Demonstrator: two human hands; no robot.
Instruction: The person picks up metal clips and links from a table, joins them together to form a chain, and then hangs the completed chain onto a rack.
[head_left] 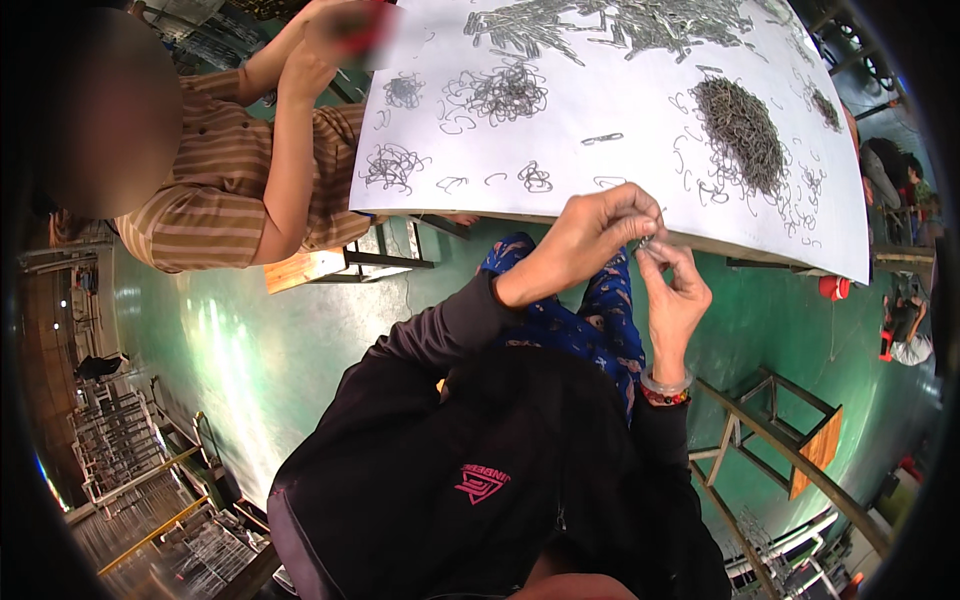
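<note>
Just off the near edge of the white-topped table (640,150), my left hand (585,240) and my right hand (680,300) meet fingertip to fingertip. Both are closed in a pinch on a small metal piece (645,241), mostly hidden by the fingers, so its kind is unclear. Close beyond my left hand lie a small cluster of bent wire hooks (535,177) and a single long wire clip (602,138). Past my right hand spreads a dense, dark heap of small metal pieces (742,135), with loose hooks scattered round it.
Long metal clips (640,28) lie heaped at the far side, wire hooks (510,92) at the left. On the left a person in a striped shirt (215,190) holds something red. Wood-topped stools (818,450) stand on the green floor right and left.
</note>
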